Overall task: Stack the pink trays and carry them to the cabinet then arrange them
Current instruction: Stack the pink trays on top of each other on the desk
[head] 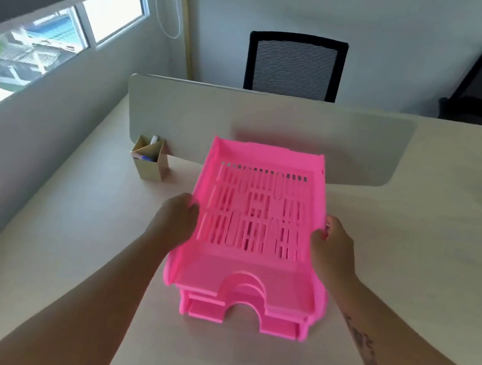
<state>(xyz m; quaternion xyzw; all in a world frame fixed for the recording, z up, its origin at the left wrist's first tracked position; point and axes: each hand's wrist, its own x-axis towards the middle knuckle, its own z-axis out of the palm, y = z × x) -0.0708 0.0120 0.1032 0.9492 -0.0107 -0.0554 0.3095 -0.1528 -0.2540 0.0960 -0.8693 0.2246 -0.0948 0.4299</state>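
Head view shows the pink trays (254, 231) stacked on the pale worktop (65, 249), the top tray slotted across its floor, its arched front notch lined up over those of the trays beneath. Both hands clamp the top tray's side walls, the left hand (177, 219) on its left rim, the right hand (333, 247) on its right. Behind stands a grey divider panel (181, 110), a small card pen box (150, 158) against it, two black mesh chairs (294, 64) beyond.
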